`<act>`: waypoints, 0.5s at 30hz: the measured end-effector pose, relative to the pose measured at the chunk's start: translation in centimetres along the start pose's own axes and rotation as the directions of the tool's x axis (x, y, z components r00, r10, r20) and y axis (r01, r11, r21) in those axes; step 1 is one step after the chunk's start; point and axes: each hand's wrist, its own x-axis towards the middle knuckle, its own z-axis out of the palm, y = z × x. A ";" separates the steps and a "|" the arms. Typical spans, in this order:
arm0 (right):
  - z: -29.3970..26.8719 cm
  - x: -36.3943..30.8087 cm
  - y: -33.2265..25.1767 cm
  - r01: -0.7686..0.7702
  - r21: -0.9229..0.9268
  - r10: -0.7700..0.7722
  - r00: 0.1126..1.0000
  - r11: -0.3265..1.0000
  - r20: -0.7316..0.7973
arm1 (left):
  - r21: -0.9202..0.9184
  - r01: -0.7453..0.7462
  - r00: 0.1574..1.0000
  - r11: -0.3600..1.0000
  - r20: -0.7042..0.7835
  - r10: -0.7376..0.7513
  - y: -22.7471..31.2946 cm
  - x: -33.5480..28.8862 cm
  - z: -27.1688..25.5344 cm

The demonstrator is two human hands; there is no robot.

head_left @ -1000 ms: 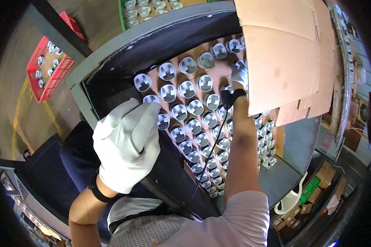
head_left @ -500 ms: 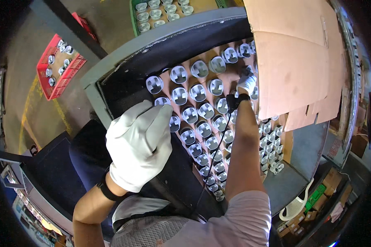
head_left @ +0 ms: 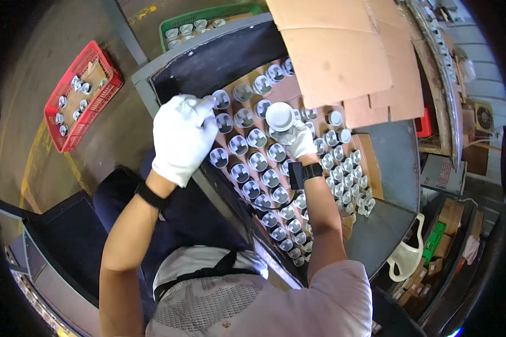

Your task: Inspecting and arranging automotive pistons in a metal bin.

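Several rows of metal pistons stand on brown cardboard inside a dark-lined bin. My right hand, in a white glove with grey fingertips, grips a piston above the rows, its round pale crown turned up. My left hand, also white-gloved, is raised over the bin's left edge with its fingers curled together. Its fingertips are close to a piston in the far left corner. Whatever those fingers may hold is hidden by the glove.
A large cardboard sheet covers the bin's far right part. Smaller pistons are packed at the right. A red crate and a green crate, both with pistons, stand on the floor beyond. A white plastic chair is at right.
My right hand has drawn back from beneath the cardboard's edge, bringing a piston up into plain view. My left hand stays curled near the bin's left edge. The whole view has shifted.
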 end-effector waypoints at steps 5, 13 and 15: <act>2.8 -5.4 -9.3 -0.047 0.572 0.123 0.988 0.819 -0.095 | 0.063 -0.097 0.993 0.993 0.068 0.093 -0.3 -0.2 -0.1; 5.1 -10.5 -16.2 -0.054 0.742 0.150 0.987 0.668 -0.062 | -0.789 0.564 0.825 0.244 0.554 -0.116 5.1 -3.1 3.0; 6.1 -11.4 -16.8 -0.053 0.714 0.174 0.980 0.698 -0.097 | -0.618 0.782 0.623 -0.081 0.773 0.118 6.2 -3.6 3.0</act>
